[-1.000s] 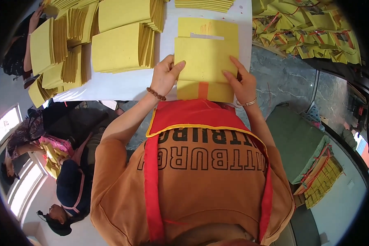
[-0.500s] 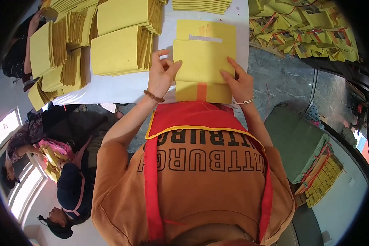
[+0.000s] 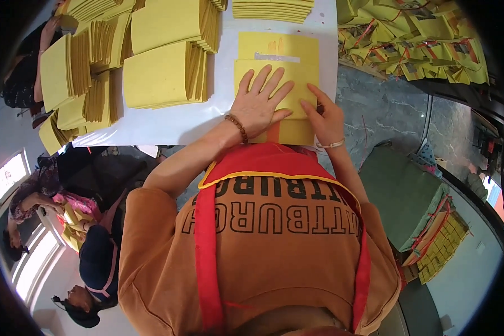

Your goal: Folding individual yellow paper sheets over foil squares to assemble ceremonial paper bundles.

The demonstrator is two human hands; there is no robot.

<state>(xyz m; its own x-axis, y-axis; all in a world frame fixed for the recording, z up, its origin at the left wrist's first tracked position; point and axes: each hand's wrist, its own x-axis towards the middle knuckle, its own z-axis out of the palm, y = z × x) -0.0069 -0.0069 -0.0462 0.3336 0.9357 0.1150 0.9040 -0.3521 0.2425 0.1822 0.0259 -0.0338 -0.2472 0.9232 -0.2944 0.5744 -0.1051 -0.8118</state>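
Observation:
A yellow paper sheet folded over on itself (image 3: 305, 106) lies at the front edge of the table, with a pale strip and orange marks near its far end and an orange band near my body. My left hand (image 3: 259, 103) is pressed flat on its folded panel, fingers spread, covering part of the paper beneath. At the paper's right edge is my right hand (image 3: 326, 116). Its thumb and index finger are apart, their tips touching the paper, and the other fingers are curled and partly hidden.
Stacks of folded yellow paper (image 3: 157, 75) fill the left of the white-covered table (image 3: 168, 126). Another stack (image 3: 271, 10) lies at the far edge. Tied yellow bundles (image 3: 414, 42) are at the far right. Other people work at the left, one handling yellow paper (image 3: 71, 221).
My left hand has moved right, from the paper's left edge onto its folded panel, and has spread flat. The paper has shifted slightly toward me. My right hand stays at the right edge.

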